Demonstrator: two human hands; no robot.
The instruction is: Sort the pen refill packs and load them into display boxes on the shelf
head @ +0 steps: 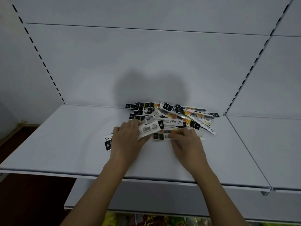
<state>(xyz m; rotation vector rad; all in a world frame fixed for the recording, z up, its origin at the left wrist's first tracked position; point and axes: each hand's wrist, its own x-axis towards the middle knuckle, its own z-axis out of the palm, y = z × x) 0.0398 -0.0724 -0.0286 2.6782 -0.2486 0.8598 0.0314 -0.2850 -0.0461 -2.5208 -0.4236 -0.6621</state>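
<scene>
A loose heap of pen refill packs (179, 115), white, black and yellow, lies on the grey shelf (65, 141) against its back wall. My left hand (127, 141) grips a small stack of white packs (150, 128), barcode side up, at the heap's front left. More packs (107, 141) stick out from under that hand on its left. My right hand (187, 142) pinches a pack with a black end (160, 136) flat on the shelf at the front of the heap. No display box is in view.
Slotted uprights (40, 57) run up the white back panel on both sides. An adjoining shelf (268, 144) continues to the right. Below the front edge a lower shelf holds colourful packaged goods (146, 221). A dark floor shows at lower left.
</scene>
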